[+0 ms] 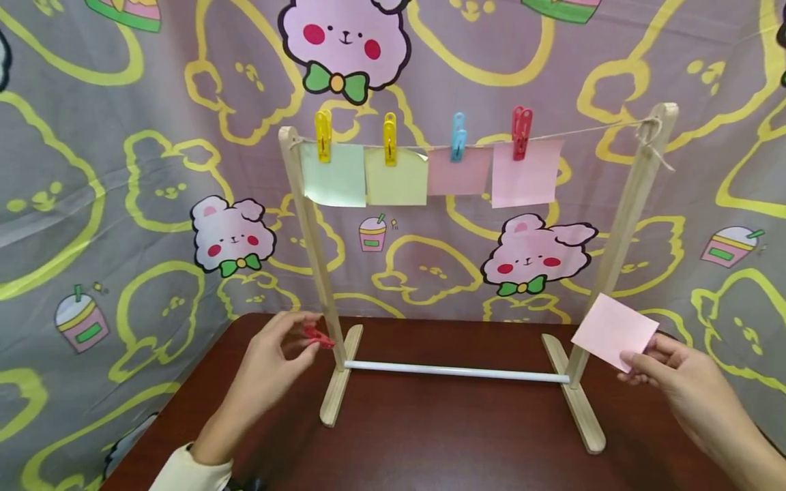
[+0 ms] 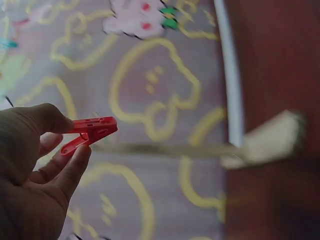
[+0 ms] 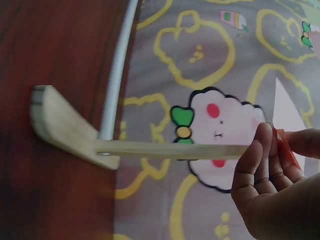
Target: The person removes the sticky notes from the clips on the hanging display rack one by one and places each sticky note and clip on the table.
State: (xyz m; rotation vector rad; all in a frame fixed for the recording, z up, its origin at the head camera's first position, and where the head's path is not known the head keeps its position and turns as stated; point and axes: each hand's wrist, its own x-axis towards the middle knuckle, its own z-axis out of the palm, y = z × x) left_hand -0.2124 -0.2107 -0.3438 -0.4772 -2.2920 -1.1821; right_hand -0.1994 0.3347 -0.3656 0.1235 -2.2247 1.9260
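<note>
The held note point(image 1: 614, 332) partly hides a wooden post point(image 1: 634, 194).

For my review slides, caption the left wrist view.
A left hand pinches a red clothespin, a blurred wooden stand behind it.

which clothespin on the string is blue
The third clothespin from the left, clipped over a pink note. The first clothespin and second clothespin are yellow; the fourth clothespin is red.
</note>
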